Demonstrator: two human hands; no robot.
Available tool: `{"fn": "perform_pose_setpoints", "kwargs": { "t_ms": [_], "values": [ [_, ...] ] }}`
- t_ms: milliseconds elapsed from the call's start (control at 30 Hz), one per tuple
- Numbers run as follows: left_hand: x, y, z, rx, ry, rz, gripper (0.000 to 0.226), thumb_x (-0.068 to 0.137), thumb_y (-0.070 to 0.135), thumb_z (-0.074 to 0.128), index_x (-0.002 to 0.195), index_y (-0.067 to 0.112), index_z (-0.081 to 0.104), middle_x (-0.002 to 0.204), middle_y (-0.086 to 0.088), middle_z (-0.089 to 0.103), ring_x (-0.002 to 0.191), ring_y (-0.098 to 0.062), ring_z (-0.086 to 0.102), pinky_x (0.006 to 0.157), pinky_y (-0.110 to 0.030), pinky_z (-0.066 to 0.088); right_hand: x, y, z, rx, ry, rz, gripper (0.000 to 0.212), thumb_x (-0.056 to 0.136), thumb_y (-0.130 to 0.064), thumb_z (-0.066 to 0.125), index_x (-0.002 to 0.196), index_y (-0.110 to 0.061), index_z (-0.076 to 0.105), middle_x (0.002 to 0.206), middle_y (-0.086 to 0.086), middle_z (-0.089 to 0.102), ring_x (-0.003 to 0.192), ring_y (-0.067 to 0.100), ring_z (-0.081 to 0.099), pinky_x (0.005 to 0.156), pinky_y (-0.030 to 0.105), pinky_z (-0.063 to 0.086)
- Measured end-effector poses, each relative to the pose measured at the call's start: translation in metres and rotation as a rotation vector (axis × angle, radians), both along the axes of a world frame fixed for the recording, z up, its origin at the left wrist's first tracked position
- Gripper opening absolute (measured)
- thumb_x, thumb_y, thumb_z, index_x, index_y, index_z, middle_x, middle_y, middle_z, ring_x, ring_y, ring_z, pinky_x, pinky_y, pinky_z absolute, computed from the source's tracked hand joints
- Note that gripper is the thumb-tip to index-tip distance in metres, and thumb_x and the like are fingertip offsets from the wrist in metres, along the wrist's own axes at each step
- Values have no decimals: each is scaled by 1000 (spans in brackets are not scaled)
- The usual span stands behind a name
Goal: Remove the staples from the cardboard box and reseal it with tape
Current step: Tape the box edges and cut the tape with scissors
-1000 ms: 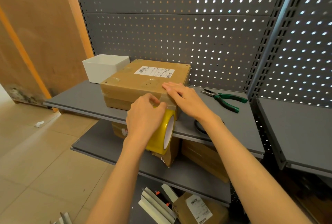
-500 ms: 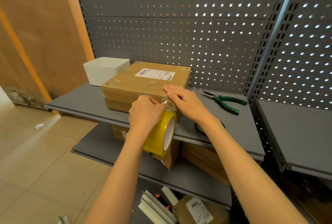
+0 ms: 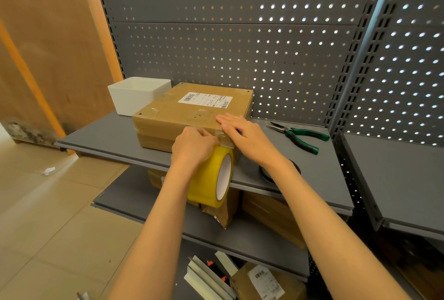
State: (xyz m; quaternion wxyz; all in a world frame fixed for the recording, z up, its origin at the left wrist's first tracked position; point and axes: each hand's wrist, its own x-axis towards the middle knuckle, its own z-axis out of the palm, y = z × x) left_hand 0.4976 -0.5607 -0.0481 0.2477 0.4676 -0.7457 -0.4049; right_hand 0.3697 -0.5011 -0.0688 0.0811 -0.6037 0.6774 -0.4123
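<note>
L hand (image 3: 193, 147) grips tape roll (image 3: 211, 177); R hand (image 3: 242, 134) flat on box (image 3: 182, 112).

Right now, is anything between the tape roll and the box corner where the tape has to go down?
Nothing visible. The tape roll hangs from the left hand right at the cardboard box front corner, the right hand pressing flat on that corner. The pliers lie aside on the shelf.

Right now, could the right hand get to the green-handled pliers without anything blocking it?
Probably yes. The pliers lie alone on the shelf to the right of the right hand, which rests flat on the cardboard box, holding nothing.
</note>
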Motion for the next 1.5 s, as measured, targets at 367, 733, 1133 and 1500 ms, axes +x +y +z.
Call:
{"fn": "perform_pose_setpoints", "kwargs": {
  "t_ms": [367,733,1133,1500],
  "values": [
    [0,-2,-2,-18,35,-4,10,83,21,60,81,19,70,95,-2,65,93,-23,54,75,-30,39,2,8,1,79,121,-45,47,103,-32,22,148,-18,17,156,-3,12,143,8,2,110,19,-2],
    [3,-4,-6,-9,83,-30,16,84,22,63,68,25,66,84,6,60,91,-19,51,76,-31,37,-53,71,-11,388,197,-576,25,90,-25,56,108,-8,54,101,9,55,89,22,50,69,31,39],
    [5,-5,-11,-16,89,-31,11,84,23,62,75,21,68,82,10,61,89,-17,53,75,-31,39,-31,82,-16,406,350,-602,42,85,-45,60,67,-10,47,77,7,48,69,21,50,50,26,30],
    [5,-3,-10,-24,89,-5,9,84,26,63,82,19,69,78,13,58,74,-5,47,71,-29,36,-22,80,-17,451,260,-598,18,96,-22,48,89,-6,51,80,9,49,62,20,45,46,25,26]
  ]
}}
